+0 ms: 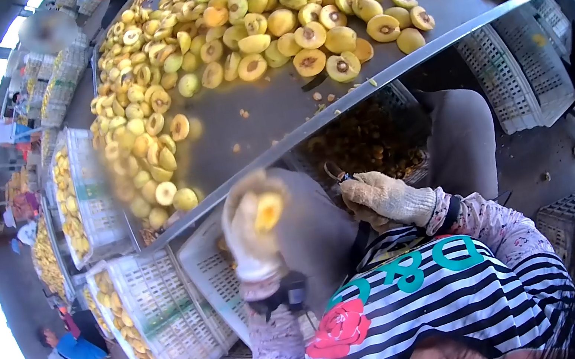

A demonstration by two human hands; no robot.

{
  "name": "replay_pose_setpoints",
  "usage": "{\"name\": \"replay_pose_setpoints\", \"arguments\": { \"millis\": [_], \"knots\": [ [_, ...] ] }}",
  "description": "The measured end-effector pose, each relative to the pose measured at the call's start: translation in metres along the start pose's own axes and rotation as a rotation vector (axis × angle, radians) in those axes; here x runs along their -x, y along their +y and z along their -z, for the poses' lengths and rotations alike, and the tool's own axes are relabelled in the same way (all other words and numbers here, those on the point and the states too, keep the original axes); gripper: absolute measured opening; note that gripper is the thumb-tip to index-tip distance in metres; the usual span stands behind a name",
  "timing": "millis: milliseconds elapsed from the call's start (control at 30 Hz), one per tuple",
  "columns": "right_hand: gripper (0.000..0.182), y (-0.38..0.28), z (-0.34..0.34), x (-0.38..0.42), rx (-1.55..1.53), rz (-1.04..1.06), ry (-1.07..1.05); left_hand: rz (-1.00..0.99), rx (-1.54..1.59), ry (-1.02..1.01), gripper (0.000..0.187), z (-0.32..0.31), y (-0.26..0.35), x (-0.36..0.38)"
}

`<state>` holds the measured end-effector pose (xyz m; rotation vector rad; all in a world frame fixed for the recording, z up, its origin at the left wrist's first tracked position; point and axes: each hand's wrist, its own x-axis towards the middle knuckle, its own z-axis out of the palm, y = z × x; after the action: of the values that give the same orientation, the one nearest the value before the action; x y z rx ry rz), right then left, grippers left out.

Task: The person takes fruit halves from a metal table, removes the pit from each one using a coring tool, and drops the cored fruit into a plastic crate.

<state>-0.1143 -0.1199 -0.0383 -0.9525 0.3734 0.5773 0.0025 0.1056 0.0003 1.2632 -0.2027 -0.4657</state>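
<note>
My left hand (247,220), in a pale work glove, is raised over the near edge of the table and a white crate. A yellow, apricot-like fruit half (268,212) lies in it, cut side showing; the fingers are blurred. My right hand (380,196), also gloved, is closed above my lap around a small pitting tool with a curved metal loop (335,171) at its tip. In front of both hands, halved yellow fruits (310,35) lie heaped on the metal table (244,141), several with the brown stone or its hollow visible.
The table's raised metal rim (337,110) runs between me and the fruit. Under it, between my knees, is a dark container of scraps (371,140). White plastic crates (165,311) with fruit stand on the left, and other crates (504,74) on the right. People work farther off.
</note>
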Motion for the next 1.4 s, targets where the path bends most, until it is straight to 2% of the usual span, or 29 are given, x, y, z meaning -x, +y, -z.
{"name": "replay_pose_setpoints", "arguments": {
  "millis": [67,100,133,167,200,267,333,467,500,533,600,667,700,733,800,867,933,1000,1200,1333,1400],
  "knots": [
    [0.038,-0.003,0.002,0.007,-0.087,0.029,0.024,-0.099,-1.298,-0.022,0.023,0.045,0.015,-0.003],
    [0.036,-0.004,0.004,0.005,-0.110,0.033,0.050,-0.264,-1.461,0.003,0.019,0.035,0.027,-0.006],
    [0.036,-0.003,0.002,0.003,-0.092,0.132,0.102,-0.443,-1.613,0.040,0.015,0.020,0.043,-0.011],
    [0.037,-0.010,0.005,0.004,-0.116,0.134,0.102,-0.540,-1.302,0.067,0.017,-0.001,0.044,-0.022],
    [0.038,-0.014,0.007,0.007,-0.138,0.125,0.099,-0.622,-1.189,0.028,0.022,-0.024,0.044,-0.038],
    [0.038,-0.017,0.012,0.008,-0.140,0.176,0.157,-0.565,-1.073,-0.148,0.026,-0.062,0.034,-0.077],
    [0.038,-0.017,0.023,0.012,-0.208,0.169,0.143,-0.594,-1.174,-0.203,0.029,-0.082,0.001,-0.132],
    [0.035,-0.017,0.026,0.026,-0.248,0.212,0.173,-0.445,-1.355,-0.190,0.048,-0.094,-0.065,-0.214],
    [0.035,-0.019,0.026,0.026,-0.244,0.190,0.190,-0.314,-1.448,-0.168,0.059,-0.109,-0.067,-0.217],
    [0.035,-0.020,0.025,0.026,-0.241,0.165,0.208,-0.419,-1.380,-0.153,0.061,-0.120,-0.069,-0.217],
    [0.033,-0.024,0.025,0.028,-0.249,0.158,0.214,0.001,-1.087,-0.196,0.056,-0.147,-0.049,-0.197],
    [0.032,-0.024,0.028,0.028,-0.224,0.224,0.181,0.034,-0.829,-0.255,0.049,-0.138,-0.056,-0.186],
    [0.031,-0.024,0.032,0.032,-0.147,0.320,0.168,-0.079,-0.758,-0.265,0.038,-0.125,-0.065,-0.179],
    [0.031,-0.032,0.031,0.038,-0.088,0.326,0.178,-0.170,-0.579,-0.277,0.030,-0.127,-0.058,-0.158],
    [0.031,-0.041,0.027,0.043,-0.018,0.326,0.156,-0.127,-0.531,-0.239,0.022,-0.126,-0.034,-0.114],
    [0.036,-0.038,0.018,0.034,0.157,0.272,0.186,0.051,-0.184,-0.220,0.028,-0.127,-0.027,-0.077],
    [0.041,-0.035,0.007,0.029,0.399,0.240,0.261,-0.041,-0.098,-0.060,0.039,-0.138,-0.031,-0.057],
    [0.049,-0.024,0.005,0.021,0.412,0.240,0.276,0.033,0.250,0.136,0.043,-0.144,-0.040,-0.050],
    [0.051,-0.026,-0.007,0.019,0.580,0.364,0.334,0.115,0.191,0.202,0.048,-0.142,-0.025,-0.038],
    [0.046,-0.026,-0.010,0.011,0.655,0.324,0.316,0.084,0.192,0.187,0.049,-0.130,-0.029,-0.034],
    [0.045,-0.029,-0.011,0.012,0.841,0.323,0.323,0.197,0.006,0.131,0.047,-0.123,-0.015,-0.028]
  ]
}}
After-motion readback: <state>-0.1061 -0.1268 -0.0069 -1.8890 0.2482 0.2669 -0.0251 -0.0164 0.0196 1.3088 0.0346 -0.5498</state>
